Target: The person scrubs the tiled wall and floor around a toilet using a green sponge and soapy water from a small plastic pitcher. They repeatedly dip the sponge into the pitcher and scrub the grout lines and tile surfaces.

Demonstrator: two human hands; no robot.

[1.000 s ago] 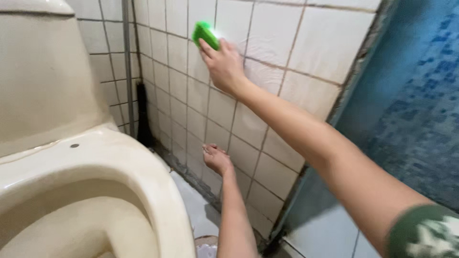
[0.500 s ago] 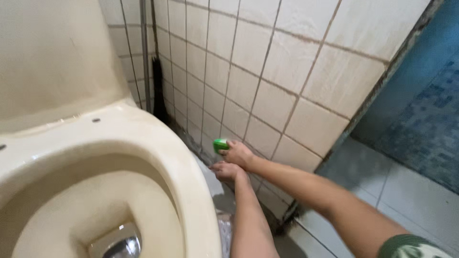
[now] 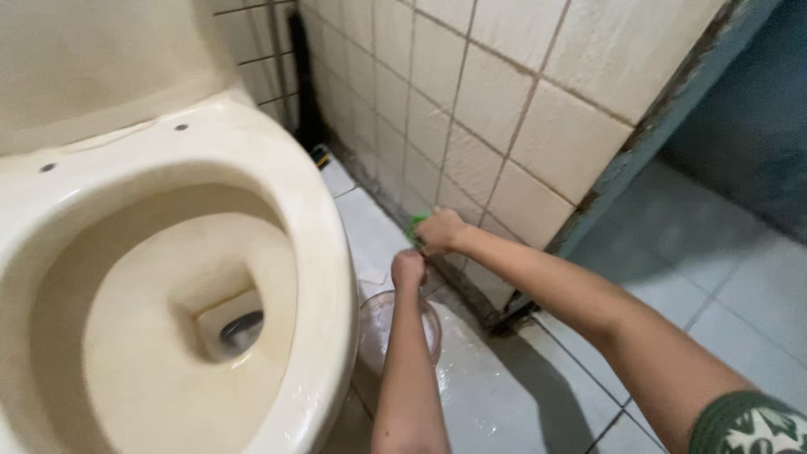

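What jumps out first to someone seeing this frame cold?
The cream toilet bowl fills the left half, seat off and stained inside. Beside it, low against the tiled wall, the right hand grips a green scrubber, with the left hand just below it above a clear container on the wet floor.

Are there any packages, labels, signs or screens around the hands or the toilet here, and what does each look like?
None in view: no package, label, sign or screen. The right hand holds a green scrubber low against the tiled wall, beside the cream toilet.
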